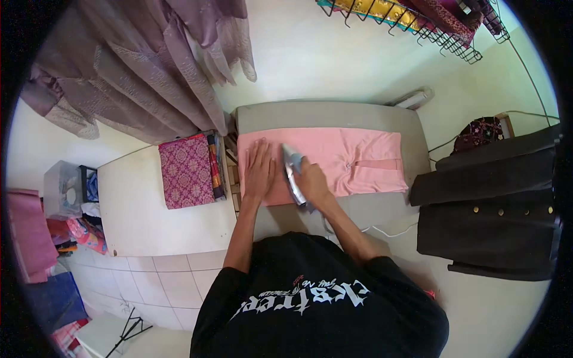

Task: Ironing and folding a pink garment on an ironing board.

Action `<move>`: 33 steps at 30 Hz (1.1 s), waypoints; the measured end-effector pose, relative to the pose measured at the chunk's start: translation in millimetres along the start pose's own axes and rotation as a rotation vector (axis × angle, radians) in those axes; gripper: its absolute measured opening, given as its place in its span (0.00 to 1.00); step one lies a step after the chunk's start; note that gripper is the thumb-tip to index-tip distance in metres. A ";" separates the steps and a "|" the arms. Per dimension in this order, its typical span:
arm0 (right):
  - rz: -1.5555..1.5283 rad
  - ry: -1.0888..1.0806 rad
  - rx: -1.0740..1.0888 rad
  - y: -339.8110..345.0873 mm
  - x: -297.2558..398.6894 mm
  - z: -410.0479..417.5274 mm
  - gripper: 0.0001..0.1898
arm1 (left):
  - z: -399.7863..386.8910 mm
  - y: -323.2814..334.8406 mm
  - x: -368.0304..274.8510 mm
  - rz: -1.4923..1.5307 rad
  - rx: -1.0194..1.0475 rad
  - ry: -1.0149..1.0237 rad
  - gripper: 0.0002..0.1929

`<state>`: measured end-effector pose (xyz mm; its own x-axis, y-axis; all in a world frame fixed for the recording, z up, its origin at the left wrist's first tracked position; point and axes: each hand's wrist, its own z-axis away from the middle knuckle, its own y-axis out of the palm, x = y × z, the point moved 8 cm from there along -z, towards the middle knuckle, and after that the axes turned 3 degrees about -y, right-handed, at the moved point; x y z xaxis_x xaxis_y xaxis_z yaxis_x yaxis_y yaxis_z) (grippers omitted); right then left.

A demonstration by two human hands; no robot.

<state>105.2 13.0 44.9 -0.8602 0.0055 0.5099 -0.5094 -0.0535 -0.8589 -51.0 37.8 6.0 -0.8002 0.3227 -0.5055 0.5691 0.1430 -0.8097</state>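
Observation:
A pink garment [313, 143] lies folded into a long strip across a grey padded board [327, 114]. My left hand [259, 170] rests flat on its left end, palm down. Gripped by its handle in my right hand [313, 181], a clothes iron [292, 176] stands on the cloth just right of my left hand, its tip towards the wall; the iron looks slightly blurred. Gathered folds show around a knot-like spot on the cloth right of the iron. The iron's soleplate is hidden. A white cord [389, 233] runs off to the right below the board.
Left of the board, a white table [134, 223] bears folded patterned cloths [187, 172]. Mauve curtain-like fabric [147, 67] hangs at the upper left. Dark garments [483, 223] hang at the right, and a black wire rack [403, 18] holds textiles above.

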 end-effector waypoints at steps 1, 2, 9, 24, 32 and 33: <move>-0.011 0.027 0.011 6.3 -3.1 -1.1 0.17 | -0.1 1.5 -2.1 0.004 0.008 0.007 0.26; -0.022 0.055 0.026 12.1 -9.0 -4.9 0.17 | 1.3 5.8 -2.6 -0.105 0.021 0.025 0.26; -0.067 0.281 -0.139 -18.9 -59.5 -46.5 0.19 | -4.4 4.6 -5.9 -0.221 0.024 0.010 0.27; -0.072 0.124 -0.098 -22.3 -45.7 -50.7 0.20 | -7.0 12.1 0.0 -0.213 0.099 -0.054 0.27; -0.157 -0.012 0.080 5.0 -18.2 -39.9 0.16 | -7.7 -12.3 26.2 -0.172 0.005 -0.081 0.25; -0.207 0.123 0.031 1.6 -23.7 -55.1 0.16 | -7.4 -15.9 27.6 -0.142 -0.022 -0.097 0.25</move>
<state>123.5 67.8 28.7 -0.7345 0.1409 0.6638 -0.6762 -0.0692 -0.7335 -80.7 51.3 7.2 -0.8868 0.2057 -0.4138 0.4521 0.2016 -0.8689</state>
